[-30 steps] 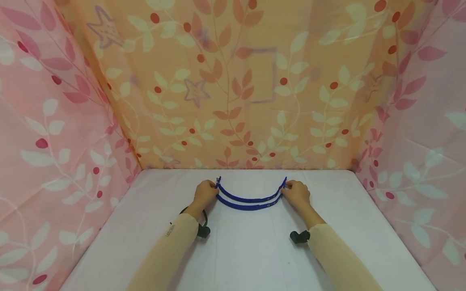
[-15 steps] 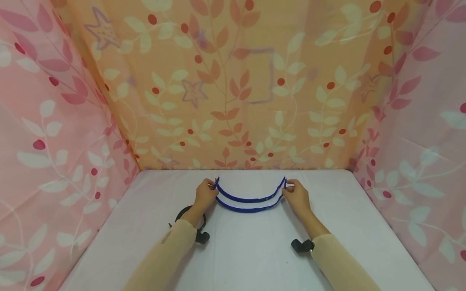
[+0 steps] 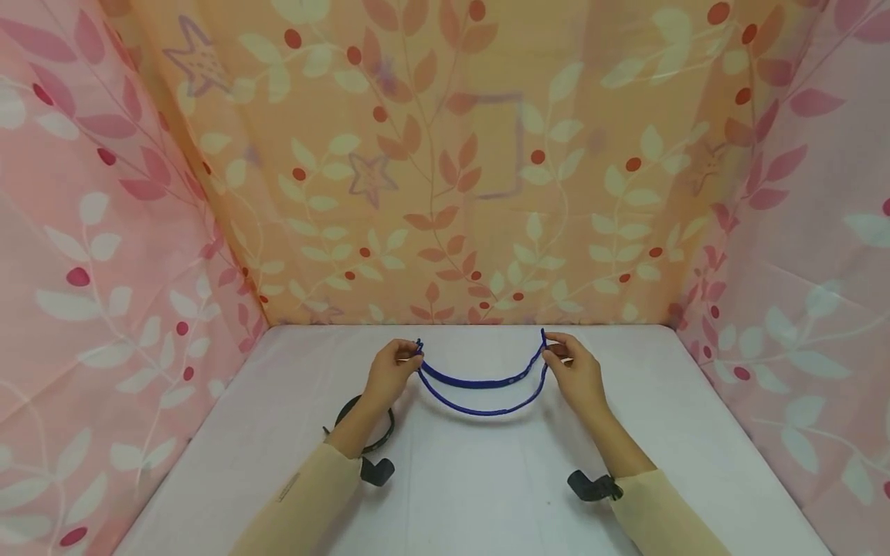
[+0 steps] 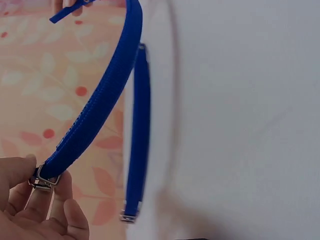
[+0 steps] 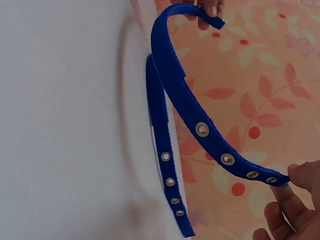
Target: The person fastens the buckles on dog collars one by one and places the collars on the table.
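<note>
The left hand point(image 3: 389, 374) is pinching one end of a blue strap point(image 5: 187, 97), the right hand point(image 3: 582, 380) the other, seemingly suspending it above the table point(image 3: 487, 494); any next move is calling for matched grips. A second strap point(image 5: 159, 107) is lying farther off.

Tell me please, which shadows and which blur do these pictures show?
Head view: faint, soft shadow under the blue webbing on the white table. Left wrist view: held buckle fairly sharp, shadow on the table blurred. Right wrist view: eyelets clear, floral cloth behind them slightly soft.
</note>
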The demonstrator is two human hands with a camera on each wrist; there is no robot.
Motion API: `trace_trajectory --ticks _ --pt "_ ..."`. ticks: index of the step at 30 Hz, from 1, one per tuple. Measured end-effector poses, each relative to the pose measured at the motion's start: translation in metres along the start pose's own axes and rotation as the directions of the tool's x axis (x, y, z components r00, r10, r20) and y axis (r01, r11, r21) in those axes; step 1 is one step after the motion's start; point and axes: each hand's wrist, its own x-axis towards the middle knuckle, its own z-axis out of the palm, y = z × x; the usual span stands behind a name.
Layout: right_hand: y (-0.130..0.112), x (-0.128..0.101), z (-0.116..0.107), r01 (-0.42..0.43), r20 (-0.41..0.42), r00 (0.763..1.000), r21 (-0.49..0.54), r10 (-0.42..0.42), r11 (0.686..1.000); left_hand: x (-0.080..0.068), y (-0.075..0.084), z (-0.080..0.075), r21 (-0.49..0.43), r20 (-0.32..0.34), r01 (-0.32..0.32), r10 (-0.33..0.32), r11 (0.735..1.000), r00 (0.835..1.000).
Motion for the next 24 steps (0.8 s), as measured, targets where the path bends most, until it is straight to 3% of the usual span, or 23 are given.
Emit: trace_trajectory --ticks 10,14,19,24 --pt "-0.041 -0.012 -0.014 0.098 0.005 0.995 0.057 -0.098 0.994 -0.033 0.042 -0.020 -0.104 -0.002 -0.080 0.080 0.991 0.997" --pt "-0.057 -0.015 -0.017 0.130 0.000 0.991 0.090 -0.131 0.987 -0.048 0.061 -0.027 -0.194 0.010 -0.095 0.098 0.976 0.995" --pt "-0.079 -0.021 -0.024 0.188 0.015 0.982 0.093 -0.190 0.978 -0.064 0.078 -0.035 -0.334 0.052 -0.084 0.107 0.939 0.993" --pt "-0.103 -0.028 -0.031 0.279 0.045 0.958 0.096 -0.284 0.956 -0.084 0.095 -0.037 -0.355 0.079 -0.065 0.099 0.933 0.992"
